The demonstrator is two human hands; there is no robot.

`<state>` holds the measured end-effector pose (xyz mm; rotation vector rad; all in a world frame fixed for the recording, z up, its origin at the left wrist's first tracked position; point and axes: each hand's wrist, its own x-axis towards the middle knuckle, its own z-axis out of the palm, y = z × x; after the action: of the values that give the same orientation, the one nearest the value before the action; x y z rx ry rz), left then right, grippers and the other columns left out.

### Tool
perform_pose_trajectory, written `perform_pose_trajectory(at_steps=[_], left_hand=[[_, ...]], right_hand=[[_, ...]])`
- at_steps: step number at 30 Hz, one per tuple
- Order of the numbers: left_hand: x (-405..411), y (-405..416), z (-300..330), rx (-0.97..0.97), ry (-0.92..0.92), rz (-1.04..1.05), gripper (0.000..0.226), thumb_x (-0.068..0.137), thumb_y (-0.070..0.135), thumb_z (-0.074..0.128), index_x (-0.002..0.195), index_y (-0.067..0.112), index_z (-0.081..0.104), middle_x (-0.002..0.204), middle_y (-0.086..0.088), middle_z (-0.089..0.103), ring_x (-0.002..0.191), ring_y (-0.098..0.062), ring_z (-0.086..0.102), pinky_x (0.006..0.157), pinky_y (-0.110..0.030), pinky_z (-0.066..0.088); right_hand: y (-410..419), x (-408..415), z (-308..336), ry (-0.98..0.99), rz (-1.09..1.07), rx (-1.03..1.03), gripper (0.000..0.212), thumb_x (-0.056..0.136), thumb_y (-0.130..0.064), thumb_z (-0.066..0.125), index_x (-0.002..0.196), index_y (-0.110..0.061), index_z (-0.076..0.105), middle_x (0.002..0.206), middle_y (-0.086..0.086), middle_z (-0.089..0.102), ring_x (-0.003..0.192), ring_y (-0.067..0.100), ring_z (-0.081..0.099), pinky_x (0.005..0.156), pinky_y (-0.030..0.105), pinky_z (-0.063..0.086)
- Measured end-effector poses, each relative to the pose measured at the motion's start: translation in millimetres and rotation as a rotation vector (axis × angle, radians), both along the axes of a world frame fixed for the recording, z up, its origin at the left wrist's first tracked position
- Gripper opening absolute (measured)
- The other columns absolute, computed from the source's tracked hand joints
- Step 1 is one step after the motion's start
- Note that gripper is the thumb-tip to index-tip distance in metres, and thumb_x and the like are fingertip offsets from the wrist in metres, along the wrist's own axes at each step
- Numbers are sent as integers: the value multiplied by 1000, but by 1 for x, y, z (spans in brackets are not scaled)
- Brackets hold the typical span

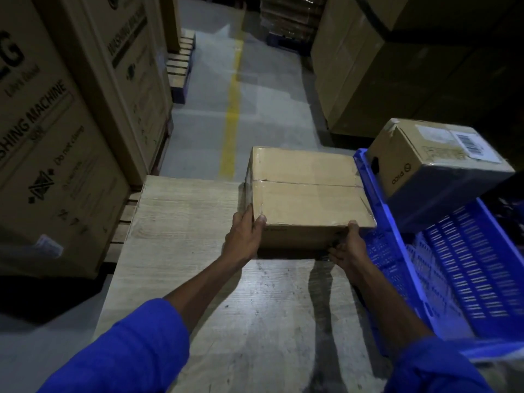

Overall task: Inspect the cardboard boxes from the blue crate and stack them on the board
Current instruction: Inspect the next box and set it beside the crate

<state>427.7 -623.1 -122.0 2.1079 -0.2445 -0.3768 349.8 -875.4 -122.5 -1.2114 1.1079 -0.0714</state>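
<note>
My left hand (246, 231) and right hand (346, 245) clamp the near corners of a taped cardboard box (306, 191), steadying it level over the board (181, 222) (blue crate (397, 251) just beside).

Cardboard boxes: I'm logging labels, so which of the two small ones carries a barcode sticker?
The box in the blue crate, the PICO box; the plain taped box between both hands shows none.
</note>
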Motion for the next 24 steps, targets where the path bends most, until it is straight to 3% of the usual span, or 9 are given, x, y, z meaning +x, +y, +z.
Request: perform_pose_trajectory(at_steps=[11, 18, 24], left_hand=[[2, 5, -1, -23, -22, -9, 51, 109, 47, 27, 154, 26, 37, 121, -12, 47, 106, -25, 51, 95, -41, 48], [-5, 2, 4, 19, -20, 25, 52, 109, 48, 25, 157, 27, 31, 126, -11, 47, 98, -21, 48, 87, -37, 44], [-7, 4, 6, 44, -29, 17, 52, 110, 46, 24, 158, 28, 30, 127, -10, 47, 97, -19, 47, 82, -33, 37]], right_hand=[[9, -2, 4, -22, -19, 23, 72, 107, -59, 37, 161, -11, 28, 157, 22, 45, 131, 39, 57, 110, 49, 46], [9, -5, 0, -11, 20, 7, 76, 106, -62, 36, 160, -9, 32, 155, 20, 48, 130, 37, 58, 100, 45, 48], [12, -5, 1, -16, 2, 24, 75, 107, -59, 35, 160, -7, 31, 157, 20, 46, 133, 39, 55, 110, 49, 45]])
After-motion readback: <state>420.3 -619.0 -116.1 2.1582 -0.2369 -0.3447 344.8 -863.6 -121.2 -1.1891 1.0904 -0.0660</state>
